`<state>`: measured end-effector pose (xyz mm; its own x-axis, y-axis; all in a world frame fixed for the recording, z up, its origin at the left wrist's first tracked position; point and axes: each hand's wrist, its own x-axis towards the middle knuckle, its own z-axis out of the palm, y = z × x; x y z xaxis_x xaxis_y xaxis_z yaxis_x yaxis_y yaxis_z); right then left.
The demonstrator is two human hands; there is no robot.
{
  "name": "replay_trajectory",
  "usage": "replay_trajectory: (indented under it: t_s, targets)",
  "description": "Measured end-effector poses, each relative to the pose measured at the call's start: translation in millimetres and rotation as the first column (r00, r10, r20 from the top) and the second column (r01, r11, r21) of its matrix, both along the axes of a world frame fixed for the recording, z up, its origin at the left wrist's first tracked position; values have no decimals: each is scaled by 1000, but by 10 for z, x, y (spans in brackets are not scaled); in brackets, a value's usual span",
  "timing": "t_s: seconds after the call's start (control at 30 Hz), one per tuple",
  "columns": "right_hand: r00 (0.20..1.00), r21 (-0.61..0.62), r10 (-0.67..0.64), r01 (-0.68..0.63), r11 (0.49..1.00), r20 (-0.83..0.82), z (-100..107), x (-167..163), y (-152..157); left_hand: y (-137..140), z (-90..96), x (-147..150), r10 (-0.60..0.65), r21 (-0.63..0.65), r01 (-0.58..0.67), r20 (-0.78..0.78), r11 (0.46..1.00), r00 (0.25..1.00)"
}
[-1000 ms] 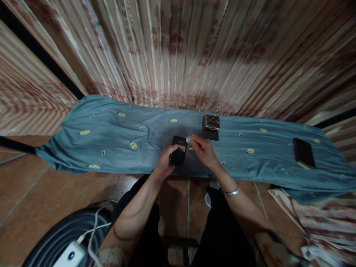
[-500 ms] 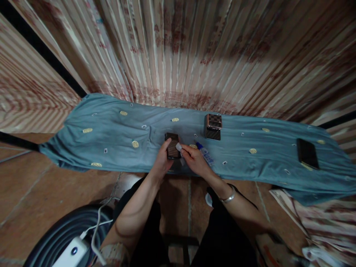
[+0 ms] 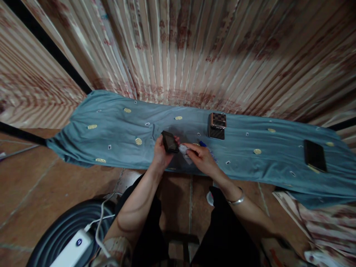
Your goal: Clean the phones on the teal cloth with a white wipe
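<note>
In the head view my left hand (image 3: 161,154) grips a small black phone (image 3: 170,142) from its left side and from beneath, with its dark face tilted up. My right hand (image 3: 200,157) pinches a crumpled whitish wipe (image 3: 184,152), just off the phone's right edge. Partly hidden behind the right hand, a bottle with a blue cap (image 3: 202,143) lies on the blue cloth (image 3: 155,122). Farther back and to the right sits a dark folding item with a checkered upper part (image 3: 218,120); its exact kind is unclear.
A black flat item (image 3: 315,155) lies on the cloth's right end. Striped curtains (image 3: 178,55) hang behind, and black poles (image 3: 50,46) slant at the sides. On the lower left, a white power bank (image 3: 72,247) with a cable rests on a black coiled thing (image 3: 55,222).
The wipe has come off the phone's face and moved right with my right hand, and more of it shows. My left hand has tilted the phone. The view has shifted slightly.
</note>
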<state>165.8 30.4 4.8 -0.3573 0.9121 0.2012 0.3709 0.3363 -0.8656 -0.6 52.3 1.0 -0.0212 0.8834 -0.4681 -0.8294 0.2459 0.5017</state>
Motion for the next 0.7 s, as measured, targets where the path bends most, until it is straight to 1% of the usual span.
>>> replay_trajectory:
  t_s: [0.07, 0.13, 0.2, 0.33, 0.47, 0.6, 0.7]
  targets:
    - [999, 132, -39, 37, 990, 14, -26, -9, -7, 7, -14, 10, -11, -16, 11, 9, 1000, 1000]
    - [998, 230, -30, 15, 973, 60, -69, -54, -38, 9, -29, 21, -26, -20, 26, 10, 999, 1000]
    - [992, 296, -18, -20, 955, 124, -111, -118, -88, 5, -38, 29, -39, -19, 39, -3, 999, 999]
    - [975, 402, -37, -55, 914, 218, -160, -216, -168, -33, -29, 58, -50, -1, 50, -31, 999, 998]
    - [961, 448, -61, -70, 892, 270, -177, -210, -134, -100, -10, 139, -123, -7, 123, -29, 992, 992]
    - [948, 444, -102, -45, 895, 301, -198, -142, -3, -175, 8, 240, -130, -2, 130, -30, 992, 991]
    - [940, 430, -146, -2, 903, 310, -212, -86, 100, -229, 36, 309, -162, -10, 162, -22, 987, 987]
